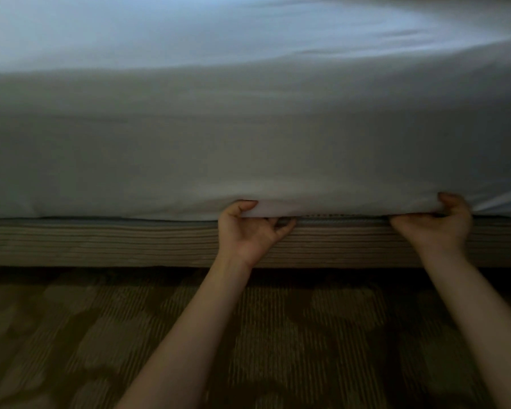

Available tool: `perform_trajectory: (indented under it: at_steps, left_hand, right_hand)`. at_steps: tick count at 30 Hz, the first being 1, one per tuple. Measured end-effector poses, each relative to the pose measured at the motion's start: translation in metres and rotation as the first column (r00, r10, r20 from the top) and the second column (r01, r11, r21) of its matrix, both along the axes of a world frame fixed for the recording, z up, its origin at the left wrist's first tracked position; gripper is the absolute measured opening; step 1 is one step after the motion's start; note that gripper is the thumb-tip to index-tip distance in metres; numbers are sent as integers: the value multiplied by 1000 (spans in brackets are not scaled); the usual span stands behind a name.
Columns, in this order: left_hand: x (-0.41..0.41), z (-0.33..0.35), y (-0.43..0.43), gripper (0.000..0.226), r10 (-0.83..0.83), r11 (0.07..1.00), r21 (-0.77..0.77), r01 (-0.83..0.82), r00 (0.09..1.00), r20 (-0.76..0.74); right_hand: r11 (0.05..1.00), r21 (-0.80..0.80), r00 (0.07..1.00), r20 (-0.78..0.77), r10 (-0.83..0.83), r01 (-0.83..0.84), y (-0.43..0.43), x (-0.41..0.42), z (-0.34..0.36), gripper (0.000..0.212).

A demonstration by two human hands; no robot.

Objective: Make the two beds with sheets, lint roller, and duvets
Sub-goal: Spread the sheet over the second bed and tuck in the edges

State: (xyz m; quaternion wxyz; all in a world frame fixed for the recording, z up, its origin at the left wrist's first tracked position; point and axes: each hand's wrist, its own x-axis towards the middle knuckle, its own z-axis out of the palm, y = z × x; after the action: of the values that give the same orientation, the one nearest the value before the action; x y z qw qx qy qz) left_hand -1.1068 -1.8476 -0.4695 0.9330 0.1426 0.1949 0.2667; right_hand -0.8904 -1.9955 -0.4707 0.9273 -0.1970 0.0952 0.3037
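The white sheet (248, 137) lies spread over the top of the bed and hangs down its near side, its lower edge ending along the line where the mattress (328, 216) meets the bed base (101, 240). Both hands work at that line. The left hand (250, 231) holds the hem with its thumb laid over the fold of cloth and its fingers curled beneath. The right hand (435, 224), well apart from it, grips the same edge with thumb raised against the sheet and fingers hidden under the mattress edge. Held this way, the hands seem to be lifting the edge so the loose hem can be pushed in underneath. Spacing them out likely keeps the stretch between them taut and flat. Left of the left hand the hem already sits straight and close to the base, while at the far right a slack fold still hangs, so the tucking looks part done on this side. The base is covered in ribbed, tan fabric. Below it is a dark gap, then a patterned carpet (71, 335) in brown and olive. The room is dim, with cool light falling on the top of the bed.
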Motion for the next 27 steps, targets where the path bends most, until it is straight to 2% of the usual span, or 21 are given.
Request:
perform_trajectory:
  at_steps: [1,2,4,5,7,9,11,14,16,18,19,20,21,22,23,24,25,26,27]
  left_hand:
    - [-6,0,1,35,0,1000,-2,-1,999,-39]
    - [-14,0,3,33,19,1000,-10,-19,997,-74]
    - [-40,-3,8,33,126,990,-46,-132,986,-104]
    - [-54,-6,14,35,207,975,-59,-213,973,-100]
    - [-81,-10,26,39,357,928,-93,-361,932,-59]
    - [-90,-11,42,39,407,900,-167,-402,914,-9]
    - [-86,-11,53,45,403,893,-219,-394,915,-3]
    - [-80,-13,61,47,375,905,-200,-375,926,-36]
    - [-82,-11,61,46,373,913,-144,-382,924,-82]
    - [-88,-4,56,44,366,922,-51,-384,907,-206]
    - [-92,1,51,43,374,921,15,-389,873,-314]
    - [-97,6,47,40,415,904,99,-415,802,-430]
    - [-102,13,43,33,504,857,203,-474,682,-530]
    - [-106,23,40,22,627,762,340,-550,499,-599]
    - [-110,37,37,14,749,632,510,-583,293,-594]
    - [-110,58,34,12,851,494,674,-549,146,-504]
    - [-107,82,33,13,926,365,803,-471,93,-366]
    - [-101,108,35,15,968,250,888,-385,115,-223]
    - [-93,135,40,17,978,155,942,-297,183,-103]
  right_hand:
    - [999,-35,1000,-12,-26,26,3,-8,5,97]
    - [997,-77,1000,-14,-26,24,8,-21,12,78]
    - [970,-242,999,-45,4,-15,20,-55,20,18]
    - [950,-308,997,-67,34,-54,29,-71,20,10]
    - [930,-314,977,-155,146,-188,46,-102,20,18]
    - [931,-199,935,-245,255,-306,61,-123,24,27]
    - [935,-120,922,-248,298,-334,71,-127,21,34]
    - [922,-67,907,-218,361,-382,76,-126,12,46]
    - [888,-117,889,-175,422,-445,74,-124,14,49]
    - [794,-307,851,-153,502,-524,70,-116,20,39]
    - [682,-445,795,-131,592,-581,66,-115,27,36]
    - [517,-584,683,-91,724,-626,62,-116,36,37]
    - [348,-709,528,-39,849,-613,59,-120,47,37]
    - [237,-817,368,33,929,-526,56,-123,62,34]
    - [233,-889,244,143,959,-394,55,-129,76,26]
    - [316,-914,151,285,946,-254,55,-132,95,18]
    - [441,-889,81,434,897,-123,56,-133,118,15]
    - [566,-824,45,565,824,-15,59,-132,144,16]
    - [670,-738,27,673,739,78,66,-128,171,18]
